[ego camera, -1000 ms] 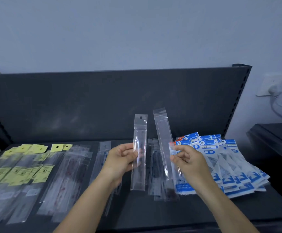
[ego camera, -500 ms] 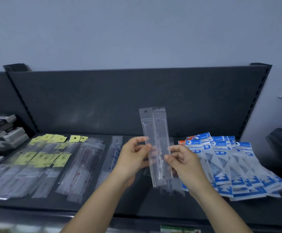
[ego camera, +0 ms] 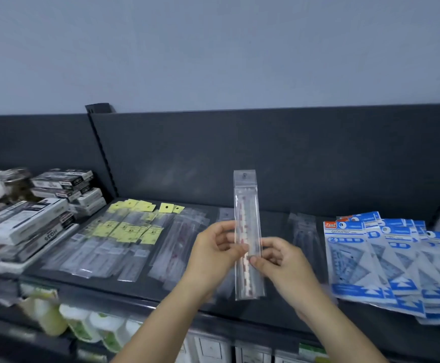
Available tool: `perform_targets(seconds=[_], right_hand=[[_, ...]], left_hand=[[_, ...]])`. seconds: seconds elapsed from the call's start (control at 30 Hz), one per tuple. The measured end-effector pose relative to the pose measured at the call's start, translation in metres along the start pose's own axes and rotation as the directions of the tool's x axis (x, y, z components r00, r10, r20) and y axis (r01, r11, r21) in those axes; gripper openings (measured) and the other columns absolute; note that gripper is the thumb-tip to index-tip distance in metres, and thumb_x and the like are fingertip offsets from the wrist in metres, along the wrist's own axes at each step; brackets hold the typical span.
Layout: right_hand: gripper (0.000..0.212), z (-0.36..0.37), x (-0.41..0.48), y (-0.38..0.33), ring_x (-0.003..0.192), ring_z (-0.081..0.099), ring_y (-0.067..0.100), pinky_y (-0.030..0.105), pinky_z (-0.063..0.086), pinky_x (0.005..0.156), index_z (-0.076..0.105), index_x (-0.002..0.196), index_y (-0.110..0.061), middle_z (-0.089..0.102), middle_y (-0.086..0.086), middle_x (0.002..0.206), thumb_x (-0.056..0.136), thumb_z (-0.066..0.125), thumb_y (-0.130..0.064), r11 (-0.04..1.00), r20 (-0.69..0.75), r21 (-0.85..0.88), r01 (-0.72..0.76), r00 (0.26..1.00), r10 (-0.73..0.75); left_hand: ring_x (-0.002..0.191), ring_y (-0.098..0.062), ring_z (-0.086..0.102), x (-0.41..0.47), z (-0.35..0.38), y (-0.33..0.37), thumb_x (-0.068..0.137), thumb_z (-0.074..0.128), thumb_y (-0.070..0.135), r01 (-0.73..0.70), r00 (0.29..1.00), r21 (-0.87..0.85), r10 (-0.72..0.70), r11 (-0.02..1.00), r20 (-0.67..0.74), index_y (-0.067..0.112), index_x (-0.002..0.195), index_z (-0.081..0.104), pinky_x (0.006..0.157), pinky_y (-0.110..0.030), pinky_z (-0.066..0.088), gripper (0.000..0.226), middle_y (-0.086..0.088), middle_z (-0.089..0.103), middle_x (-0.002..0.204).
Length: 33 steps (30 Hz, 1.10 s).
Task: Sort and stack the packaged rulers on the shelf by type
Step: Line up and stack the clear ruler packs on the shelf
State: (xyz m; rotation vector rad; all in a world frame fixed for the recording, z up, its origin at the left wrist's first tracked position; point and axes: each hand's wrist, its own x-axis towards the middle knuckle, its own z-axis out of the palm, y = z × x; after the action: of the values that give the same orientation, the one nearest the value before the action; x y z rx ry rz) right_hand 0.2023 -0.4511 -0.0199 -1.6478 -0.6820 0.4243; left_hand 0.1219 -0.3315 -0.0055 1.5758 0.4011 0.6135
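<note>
"Hands first: what are they on?"

"I see the left hand (ego camera: 213,254) and the right hand (ego camera: 279,260) both pinching the clear ruler packets (ego camera: 247,226) at mid-length. They hold them upright above the shelf (ego camera: 273,224), hang-hole end up."

"Around them?"

"Just behind the left hand lie clear packs with red marks (ego camera: 177,244). Further left I see yellow-tagged packs (ego camera: 124,231), then stacked boxes (ego camera: 43,213) at the shelf's end. More clear packs (ego camera: 305,237) lie behind the right hand, which partly hides them. To the right the blue geometric sets (ego camera: 370,263) fan out. Bottles (ego camera: 48,315) show on the tier below."

"Changed from half a second ago?"

"The two packets were fanned apart at the top; now they sit squared as one. The view has swung left, so I see more of the boxes."
</note>
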Motion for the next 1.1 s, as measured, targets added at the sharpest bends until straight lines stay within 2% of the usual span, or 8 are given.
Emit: perform_targets(seconds=[0.13, 0.2, 0.27, 0.33, 0.47, 0.73, 0.93, 1.1], right_hand=[[0.025, 0.034, 0.005, -0.007, 0.060, 0.062, 0.003, 0.023, 0.050, 0.063, 0.061, 0.089, -0.027, 0.070, -0.002, 0.070, 0.082, 0.071, -0.005, 0.998, 0.032, -0.024, -0.051, 0.998, 0.051], [0.026, 0.051, 0.010, -0.009, 0.063, 0.064, 0.005, 0.023, 0.051, 0.064, 0.060, 0.099, -0.026, 0.071, -0.002, 0.074, 0.083, 0.071, -0.008, 0.995, 0.014, -0.057, -0.081, 0.997, 0.082], [0.035, 0.069, 0.017, -0.011, 0.072, 0.066, 0.008, 0.022, 0.052, 0.066, 0.055, 0.113, -0.025, 0.073, -0.002, 0.082, 0.084, 0.070, -0.011, 0.987, -0.025, -0.091, -0.132, 0.991, 0.130], [0.046, 0.088, 0.024, -0.012, 0.078, 0.068, 0.012, 0.025, 0.055, 0.072, 0.050, 0.126, -0.025, 0.073, -0.003, 0.086, 0.086, 0.068, -0.013, 0.976, -0.065, -0.121, -0.183, 0.982, 0.176], [0.059, 0.125, 0.038, -0.012, 0.082, 0.068, 0.016, 0.028, 0.054, 0.077, 0.039, 0.141, -0.022, 0.072, -0.001, 0.087, 0.089, 0.065, -0.014, 0.952, -0.156, -0.177, -0.250, 0.962, 0.223], [0.048, 0.161, 0.053, -0.013, 0.080, 0.058, 0.009, 0.009, 0.038, 0.054, 0.040, 0.141, -0.018, 0.061, -0.006, 0.096, 0.095, 0.055, -0.015, 0.872, -0.304, -0.345, -0.349, 0.920, 0.248], [0.043, 0.179, 0.052, -0.012, 0.076, 0.050, -0.002, 0.000, 0.038, 0.059, 0.048, 0.137, -0.018, 0.053, -0.014, 0.087, 0.095, 0.056, -0.020, 0.815, -0.330, -0.483, -0.321, 0.929, 0.170], [0.039, 0.179, 0.045, -0.013, 0.110, 0.058, 0.010, 0.013, 0.041, 0.091, 0.048, 0.138, -0.018, 0.062, -0.001, 0.124, 0.099, 0.045, -0.016, 0.808, -0.298, -0.516, -0.284, 0.944, 0.141]], left_hand=[[0.088, -0.021, 0.069, 0.007, -0.042, -0.014, 0.079, 0.074, 0.006, 0.046, 0.999, 0.109, -0.044, 0.993, -0.018, 0.016, 0.112, 0.064, 0.079, -0.037, 0.058, 0.036, -0.006, 0.071, 0.093], [0.092, -0.010, 0.066, 0.015, -0.068, -0.021, 0.082, 0.073, 0.019, 0.009, 1.000, 0.330, 0.000, 0.944, -0.029, 0.018, 0.118, 0.062, 0.083, -0.026, 0.054, 0.038, 0.003, 0.069, 0.098], [0.102, -0.003, 0.059, 0.022, -0.097, -0.027, 0.087, 0.066, 0.026, -0.062, 0.996, 0.576, 0.086, 0.815, -0.014, 0.023, 0.125, 0.058, 0.089, -0.017, 0.045, 0.039, 0.014, 0.062, 0.112], [0.117, -0.008, 0.050, 0.029, -0.127, -0.034, 0.090, 0.062, 0.028, -0.145, 0.989, 0.737, 0.126, 0.660, 0.081, 0.023, 0.130, 0.056, 0.099, -0.021, 0.038, 0.041, 0.013, 0.055, 0.121], [0.129, -0.016, 0.040, 0.045, -0.166, -0.049, 0.091, 0.057, 0.039, -0.317, 0.935, 0.845, -0.006, 0.431, 0.355, 0.027, 0.135, 0.050, 0.109, -0.028, 0.032, 0.046, 0.008, 0.047, 0.140], [0.129, -0.014, 0.040, 0.077, -0.190, -0.052, 0.097, 0.047, 0.032, -0.483, 0.861, 0.727, 0.110, 0.489, 0.497, 0.027, 0.136, 0.049, 0.110, -0.031, 0.032, 0.039, 0.010, 0.047, 0.141], [0.141, -0.011, 0.022, 0.086, -0.181, -0.055, 0.096, 0.044, 0.044, -0.572, 0.751, 0.615, 0.046, 0.543, 0.658, 0.030, 0.144, 0.037, 0.117, -0.026, 0.016, 0.050, 0.011, 0.029, 0.153], [0.144, -0.010, 0.015, 0.088, -0.181, -0.065, 0.095, 0.044, 0.047, -0.556, 0.734, 0.622, -0.025, 0.551, 0.678, 0.027, 0.148, 0.027, 0.115, -0.021, 0.010, 0.059, 0.009, 0.017, 0.157]])
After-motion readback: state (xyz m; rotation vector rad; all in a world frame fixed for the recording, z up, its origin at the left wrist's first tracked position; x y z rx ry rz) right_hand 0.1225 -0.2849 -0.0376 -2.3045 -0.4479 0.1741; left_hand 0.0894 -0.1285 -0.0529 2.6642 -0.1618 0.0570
